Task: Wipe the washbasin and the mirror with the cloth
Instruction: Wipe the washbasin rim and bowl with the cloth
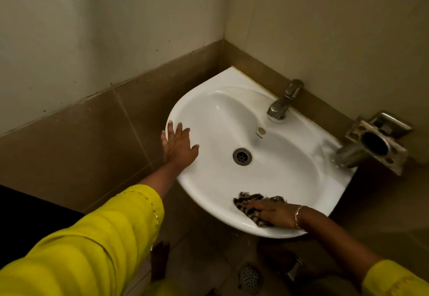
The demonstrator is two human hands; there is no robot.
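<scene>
Right hand [277, 214] presses the cloth [245, 202] flat-fingered on the basin [290, 163] rim, lower centre; the bowl lies up-frame (left hand [178, 144], spread, rests on the left rim).

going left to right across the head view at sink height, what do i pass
left hand on the rim of the white ceramic washbasin → round metal drain → chrome tap → steel wall-mounted holder

glossy white ceramic washbasin [285, 175]; shiny metal tap [282, 104] and drain ring [242, 156] (dulled chrome); soft patterned cloth [247, 205]; matt brown wall tiles [81, 137]; scuffed metal holder [377, 142].
</scene>
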